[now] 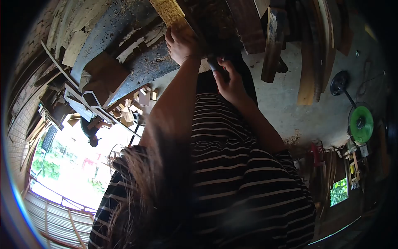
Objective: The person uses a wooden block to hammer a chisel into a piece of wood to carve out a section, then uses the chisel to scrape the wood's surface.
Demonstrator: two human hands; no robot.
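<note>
- Wooden board, yellowish [166,10]: under left hand.
- Left hand [181,46]: grasping board's near end; best held firm, fingertips clear of the edge.
- Right hand [231,83]: closed around dark handle [212,63], beside board; wants even guidance.
- Green fan [361,123]: right of board.

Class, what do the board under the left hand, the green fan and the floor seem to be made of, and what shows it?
Board: wood, apparently unpainted, from its mottled yellow-brown face.
Fan: probably plastic, from its bright, even green.
Floor: perhaps smooth concrete, from its dull grey surface; a coating is possible.
</note>
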